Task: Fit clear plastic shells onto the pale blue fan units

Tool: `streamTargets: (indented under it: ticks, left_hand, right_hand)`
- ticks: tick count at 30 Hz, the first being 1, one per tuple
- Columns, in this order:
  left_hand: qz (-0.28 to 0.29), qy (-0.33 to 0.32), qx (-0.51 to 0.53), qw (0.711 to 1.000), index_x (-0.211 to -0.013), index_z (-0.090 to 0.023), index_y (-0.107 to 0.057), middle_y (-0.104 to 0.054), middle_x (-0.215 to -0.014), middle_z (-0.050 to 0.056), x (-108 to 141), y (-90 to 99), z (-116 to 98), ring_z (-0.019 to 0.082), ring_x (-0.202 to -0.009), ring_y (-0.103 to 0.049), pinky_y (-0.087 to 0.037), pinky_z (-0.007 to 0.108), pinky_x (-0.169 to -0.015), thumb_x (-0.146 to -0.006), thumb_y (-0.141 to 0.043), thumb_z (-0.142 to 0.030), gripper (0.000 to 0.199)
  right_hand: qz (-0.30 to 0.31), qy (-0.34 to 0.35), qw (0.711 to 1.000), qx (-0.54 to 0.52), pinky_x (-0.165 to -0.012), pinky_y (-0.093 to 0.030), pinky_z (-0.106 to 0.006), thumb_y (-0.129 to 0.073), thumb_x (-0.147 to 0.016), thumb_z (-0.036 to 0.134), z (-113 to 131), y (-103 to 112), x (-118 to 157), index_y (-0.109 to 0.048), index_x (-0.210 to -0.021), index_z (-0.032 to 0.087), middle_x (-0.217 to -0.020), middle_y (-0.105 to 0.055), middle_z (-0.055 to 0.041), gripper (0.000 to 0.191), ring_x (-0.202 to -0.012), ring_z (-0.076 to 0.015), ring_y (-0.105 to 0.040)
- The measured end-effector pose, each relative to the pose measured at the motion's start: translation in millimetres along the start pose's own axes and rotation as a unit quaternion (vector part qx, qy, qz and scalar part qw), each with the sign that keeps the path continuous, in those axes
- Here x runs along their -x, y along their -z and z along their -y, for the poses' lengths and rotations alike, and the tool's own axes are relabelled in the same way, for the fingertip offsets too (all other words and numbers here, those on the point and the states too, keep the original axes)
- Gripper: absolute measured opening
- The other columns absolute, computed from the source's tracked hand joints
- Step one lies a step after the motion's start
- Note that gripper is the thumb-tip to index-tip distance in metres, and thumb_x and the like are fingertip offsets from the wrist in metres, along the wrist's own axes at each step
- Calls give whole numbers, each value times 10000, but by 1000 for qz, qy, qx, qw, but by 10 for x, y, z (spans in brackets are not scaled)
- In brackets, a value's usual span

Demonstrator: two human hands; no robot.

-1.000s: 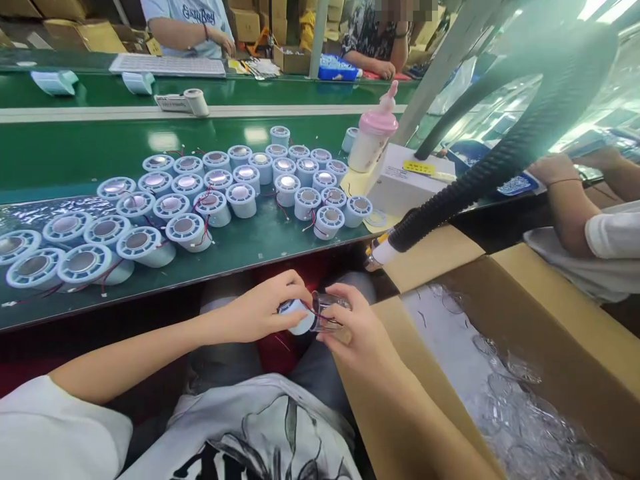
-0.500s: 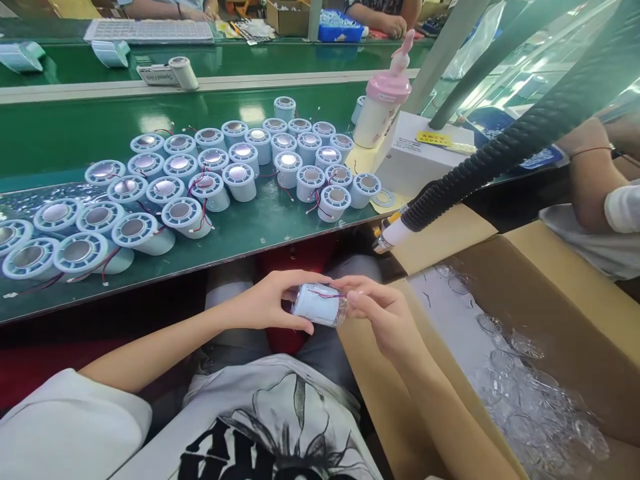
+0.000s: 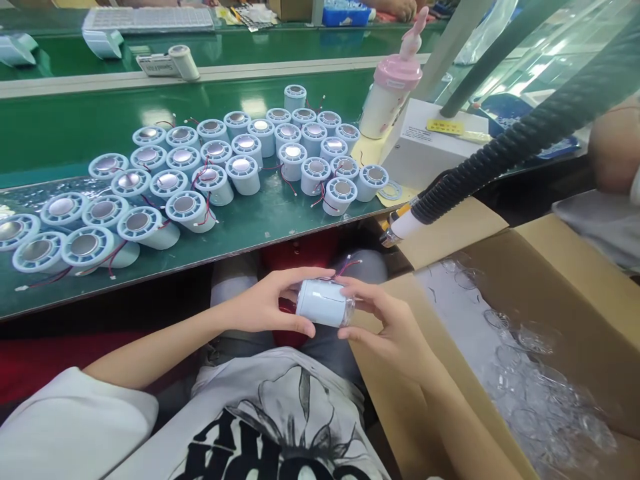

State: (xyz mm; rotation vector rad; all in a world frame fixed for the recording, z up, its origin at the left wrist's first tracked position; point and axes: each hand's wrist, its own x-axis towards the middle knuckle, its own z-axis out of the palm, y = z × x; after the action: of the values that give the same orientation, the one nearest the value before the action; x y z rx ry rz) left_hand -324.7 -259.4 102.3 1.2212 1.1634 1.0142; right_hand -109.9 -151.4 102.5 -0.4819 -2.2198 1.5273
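Above my lap I hold a pale blue cylindrical housing (image 3: 321,303) lying on its side, with a clear plastic piece (image 3: 349,311) at its right end. My left hand (image 3: 280,303) is closed around its left end, thumb below and fingers over the top. At the other end my right hand (image 3: 385,320) grips with fingertips above and thumb below. Thin red and dark wires (image 3: 346,267) with small white connectors stick up behind the housing. Several similar light blue housings (image 3: 243,175) with round metal discs on top stand on the green bench (image 3: 240,233) ahead.
To my right, an open cardboard box (image 3: 565,300) holds several clear plastic pieces (image 3: 530,387). A black flexible hose (image 3: 480,160) slants above it. A pink-lidded bottle (image 3: 393,90) and a white box (image 3: 425,140) stand at the bench's right. A co-worker's arm (image 3: 617,147) is farther right.
The wires lay across the front of the housing and now stick up behind it. My right hand has shifted from a pinch at the end to a wider grip. The view has shifted slightly.
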Motion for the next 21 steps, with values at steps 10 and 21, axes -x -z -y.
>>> streamTargets:
  ticks: [10, 21]
  left_hand:
    - [8, -68, -85, 994, -1382, -266, -456, -507, -1398, 115, 25, 20, -31, 260, -1260, -512, -472, 360, -1007, -688, -794, -259, 773]
    - [8, -113, -121, 986, -1382, -270, -457, -506, -1400, 128, 36, 32, -12, 284, -1277, -497, -454, 404, -1031, -699, -783, -246, 757]
  right_hand:
    - [14, -110, 982, -153, -820, -568, -299, -730, -790, 314, 73, 8, -3, -542, -1138, 256, -1092, -674, -45, 399, -981, -186, -653]
    - [10, -222, 940, -259, -622, -557, -278, -697, -769, 419, 131, -47, -70, -529, -1054, 217, -906, -668, -41, 387, -729, -155, -636]
